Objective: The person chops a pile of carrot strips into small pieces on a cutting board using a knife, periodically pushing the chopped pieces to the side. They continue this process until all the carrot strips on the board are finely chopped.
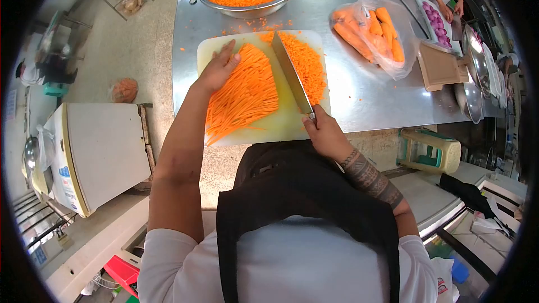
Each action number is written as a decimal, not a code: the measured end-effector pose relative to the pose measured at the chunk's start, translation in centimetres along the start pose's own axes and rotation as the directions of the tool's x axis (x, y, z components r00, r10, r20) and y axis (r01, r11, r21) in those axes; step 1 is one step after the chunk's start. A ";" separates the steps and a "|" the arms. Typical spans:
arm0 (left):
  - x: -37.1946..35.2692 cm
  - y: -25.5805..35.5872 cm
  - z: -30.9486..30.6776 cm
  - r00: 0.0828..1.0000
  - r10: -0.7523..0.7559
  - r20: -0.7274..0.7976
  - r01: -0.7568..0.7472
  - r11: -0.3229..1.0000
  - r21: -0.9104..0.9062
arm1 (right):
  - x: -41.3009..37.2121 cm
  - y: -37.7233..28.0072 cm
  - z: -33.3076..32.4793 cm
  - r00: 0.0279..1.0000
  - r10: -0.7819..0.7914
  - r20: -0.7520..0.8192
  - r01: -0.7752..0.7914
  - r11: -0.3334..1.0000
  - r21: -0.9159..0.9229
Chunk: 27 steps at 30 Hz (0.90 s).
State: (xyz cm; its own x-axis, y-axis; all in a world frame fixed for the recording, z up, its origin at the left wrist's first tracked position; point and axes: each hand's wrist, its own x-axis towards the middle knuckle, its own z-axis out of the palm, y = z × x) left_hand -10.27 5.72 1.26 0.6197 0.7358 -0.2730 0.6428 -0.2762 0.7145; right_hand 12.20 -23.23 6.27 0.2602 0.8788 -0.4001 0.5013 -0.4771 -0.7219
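On the white cutting board [261, 136] lies a heap of carrot strips [247, 92]. My left hand [220, 68] rests with its fingers spread at the upper left edge of this heap. My right hand [328, 133] grips the handle of a large kitchen knife [293, 76], whose blade points away from me across the board. Diced carrot [306, 64] is piled along the right side of the blade, apart from the strips. Beyond the board stands a metal bowl [250, 9] full of diced carrot.
A clear plastic bag of whole peeled carrots [373, 36] lies on the steel table [365, 104] to the right. Farther right are a brown plastic container [441, 67] and a tray of purple onions [437, 22], with another person's hands [452, 10] beside it. A stool [429, 150] stands below.
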 end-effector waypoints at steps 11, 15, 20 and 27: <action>-1.2 1.7 2.6 0.965 0.198 0.172 -0.205 0.978 0.023 | -0.7 -0.2 -0.2 0.995 -0.064 0.072 0.072 0.990 -0.118; -0.3 2.6 1.7 0.999 0.042 -0.029 -0.047 0.985 -0.166 | -1.2 -0.7 -1.1 0.989 -0.082 0.122 0.107 0.970 -0.218; 2.4 2.6 3.1 0.960 0.211 -0.185 -0.199 0.977 0.081 | -0.2 1.0 -2.3 0.985 -0.052 0.164 0.069 0.993 -0.099; 1.9 5.0 4.8 0.991 0.069 -0.114 -0.041 0.971 0.234 | 0.8 0.9 -3.2 0.979 -0.083 0.188 0.109 0.985 -0.134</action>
State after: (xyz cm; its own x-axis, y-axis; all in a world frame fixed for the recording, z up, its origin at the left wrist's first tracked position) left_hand -3.71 2.77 1.17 0.6074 0.7805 -0.1479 0.7046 -0.4433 0.5542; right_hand 15.47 -22.87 7.13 0.0581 0.8971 -0.4379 0.6329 -0.3724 -0.6788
